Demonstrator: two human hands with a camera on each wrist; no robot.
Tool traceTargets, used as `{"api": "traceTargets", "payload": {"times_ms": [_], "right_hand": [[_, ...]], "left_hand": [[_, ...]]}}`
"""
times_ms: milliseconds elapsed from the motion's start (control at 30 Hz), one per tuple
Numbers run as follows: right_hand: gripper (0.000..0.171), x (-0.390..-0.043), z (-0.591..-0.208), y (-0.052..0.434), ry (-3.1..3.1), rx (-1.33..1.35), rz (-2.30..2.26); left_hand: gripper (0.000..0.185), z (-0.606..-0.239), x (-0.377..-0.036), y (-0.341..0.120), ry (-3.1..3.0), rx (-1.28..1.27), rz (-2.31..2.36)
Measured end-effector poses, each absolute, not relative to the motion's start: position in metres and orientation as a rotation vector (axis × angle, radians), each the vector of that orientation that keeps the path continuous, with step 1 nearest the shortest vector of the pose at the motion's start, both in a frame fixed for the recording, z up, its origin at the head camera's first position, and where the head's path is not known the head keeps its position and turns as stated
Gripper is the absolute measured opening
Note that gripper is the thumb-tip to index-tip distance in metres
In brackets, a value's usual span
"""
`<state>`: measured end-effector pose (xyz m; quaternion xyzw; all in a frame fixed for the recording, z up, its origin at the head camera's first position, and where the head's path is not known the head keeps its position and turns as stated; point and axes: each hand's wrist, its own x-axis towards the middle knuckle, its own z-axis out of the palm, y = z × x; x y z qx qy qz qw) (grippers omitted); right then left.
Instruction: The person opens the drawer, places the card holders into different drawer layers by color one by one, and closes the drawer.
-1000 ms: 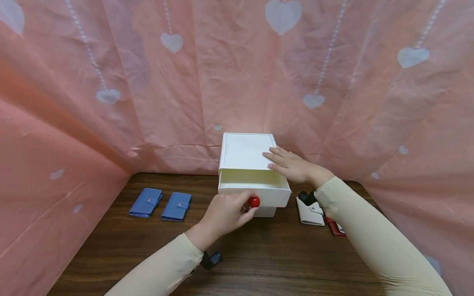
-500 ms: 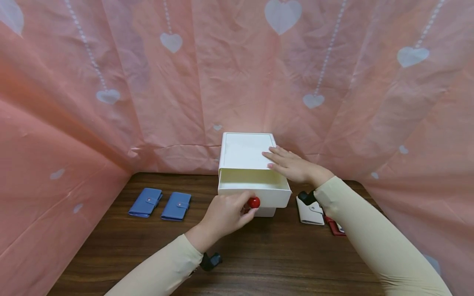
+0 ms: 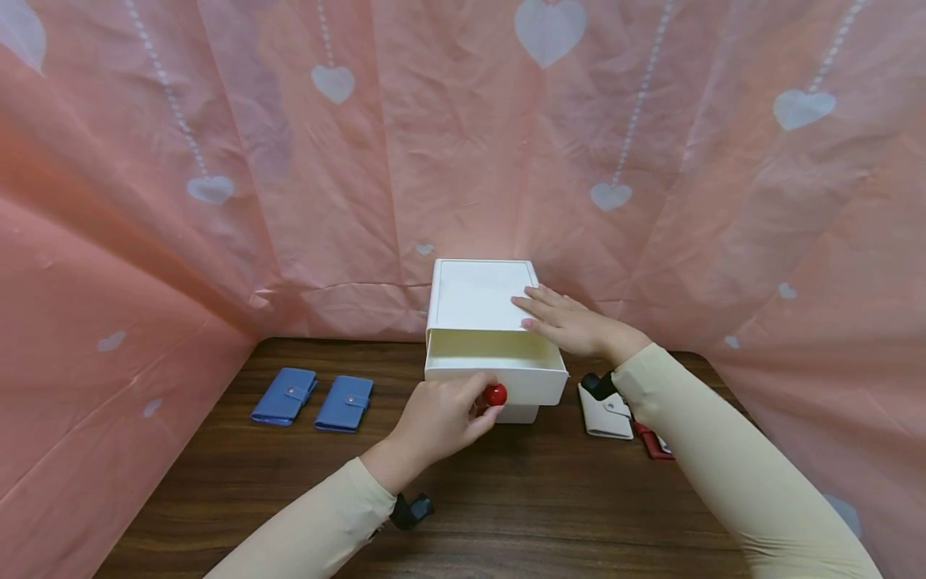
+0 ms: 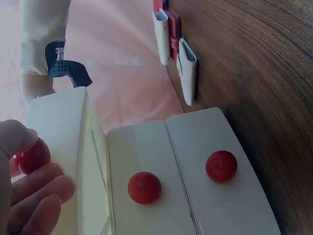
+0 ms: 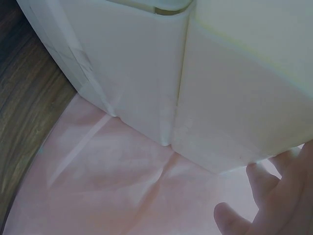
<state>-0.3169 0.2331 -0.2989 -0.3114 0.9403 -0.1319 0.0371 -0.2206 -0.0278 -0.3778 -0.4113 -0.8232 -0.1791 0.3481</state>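
left hand [image 3: 441,418]: pinching the round red knob [image 3: 496,395] of the pulled-out top drawer [image 3: 499,371] | right hand [image 3: 571,326]: flat, fingers straight on the white plastic drawer box [image 3: 479,293] at table's back | risk: yank too hard and you'll probably pull the drawer clean out or tip the box

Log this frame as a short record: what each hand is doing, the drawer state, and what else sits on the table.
left hand: pinches the red knob of the top drawer
right hand: fingers flat on top of the white drawer unit
top drawer: pulled partly out; the visible part looks empty
lower drawers: two more red-knobbed fronts, closed, in the left wrist view
table: two blue wallets left of the unit; a white wallet and a red one on its right
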Motion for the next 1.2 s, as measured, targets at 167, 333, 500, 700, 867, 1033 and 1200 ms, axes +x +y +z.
{"api": "traceTargets", "payload": {"times_ms": [167, 333, 500, 700, 867, 1033, 1200], "right_hand": [[0.06, -0.3166, -0.2984, 0.2327, 2.892, -0.963, -0.391], [0.06, -0.3176, -0.2995, 0.233, 2.897, -0.971, -0.383], [0.06, -0.3188, -0.3, 0.2331, 2.896, -0.97, -0.38], [0.061, -0.3186, -0.2994, 0.2332, 2.889, -0.964, -0.385], [0.06, -0.3178, -0.2988, 0.2332, 2.887, -0.972, -0.395], [0.06, -0.3179, -0.2988, 0.2328, 2.888, -0.97, -0.392], [0.062, -0.3184, -0.2996, 0.2328, 2.89, -0.955, -0.378]], "left_hand": [[0.022, -0.3774, -0.2207, -0.028, -2.159, -1.06, -0.467], [0.022, -0.3774, -0.2207, -0.028, -2.163, -1.058, -0.477], [0.022, -0.3788, -0.2214, -0.0283, -2.145, -1.063, -0.474], [0.023, -0.3792, -0.2214, -0.0284, -2.137, -1.071, -0.468], [0.024, -0.3791, -0.2211, -0.0286, -2.138, -1.076, -0.469], [0.023, -0.3786, -0.2203, -0.0288, -2.145, -1.076, -0.478], [0.022, -0.3791, -0.2195, -0.0296, -2.157, -1.073, -0.491]]}}
